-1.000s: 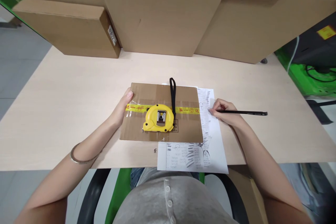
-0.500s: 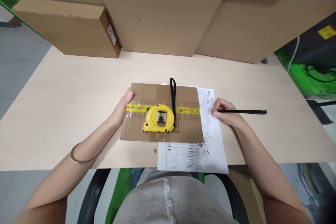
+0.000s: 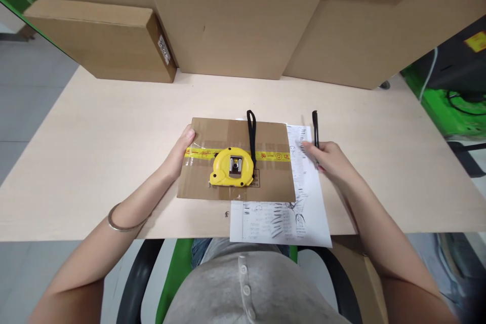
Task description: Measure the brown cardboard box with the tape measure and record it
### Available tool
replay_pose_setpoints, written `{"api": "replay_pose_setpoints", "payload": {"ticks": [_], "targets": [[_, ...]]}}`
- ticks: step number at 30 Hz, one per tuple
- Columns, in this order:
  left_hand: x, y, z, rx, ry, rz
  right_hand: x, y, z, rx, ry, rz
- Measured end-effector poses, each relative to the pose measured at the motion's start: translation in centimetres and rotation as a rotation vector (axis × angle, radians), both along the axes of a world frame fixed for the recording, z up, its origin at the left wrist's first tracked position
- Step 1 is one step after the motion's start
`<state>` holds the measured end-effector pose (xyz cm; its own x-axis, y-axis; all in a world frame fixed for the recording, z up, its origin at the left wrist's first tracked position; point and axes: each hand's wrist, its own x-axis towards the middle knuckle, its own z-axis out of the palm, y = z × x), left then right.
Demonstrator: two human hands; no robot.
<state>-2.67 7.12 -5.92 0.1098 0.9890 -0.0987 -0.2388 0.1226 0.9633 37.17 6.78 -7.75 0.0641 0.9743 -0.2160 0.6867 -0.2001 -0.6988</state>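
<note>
From where I stand, the left hand [image 3: 181,151] grips the side of a smooth brown cardboard package [image 3: 273,179], thumb on top, other fingers hidden. On its glossy, taped face lies a rounded yellow plastic tape measure [image 3: 232,167] with a shiny metal clip and a looped black strap [image 3: 252,147]. The right hand [image 3: 330,159] grasps a slim black pen [image 3: 315,129] over a white sheet [image 3: 313,217], partly under the package. Yellow tape [image 3: 271,156] shows red "买一", a smiley, then "送"; the sheet's dark strokes and print are too small to read.
</note>
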Motion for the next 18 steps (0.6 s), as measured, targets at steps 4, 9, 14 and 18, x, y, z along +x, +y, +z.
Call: {"api": "replay_pose_setpoints", "payload": {"ticks": [4,9,14,18], "targets": [[-0.4,0.1,-0.9,-0.001,0.048,0.043,-1.8,1.0,0.8,0.019,-0.275,-0.021],[-0.8,0.0,-1.2,0.211,0.061,0.161,-4.1,2.3,4.6,0.058,-0.480,-0.032],[-1.1,-0.3,-0.4,0.361,0.127,0.090,-9.6,0.6,10.2,0.558,-0.278,0.332],[-1.3,-0.4,-0.3,0.312,0.127,0.048,-14.0,-1.3,10.8,0.629,-0.198,0.735]]}}
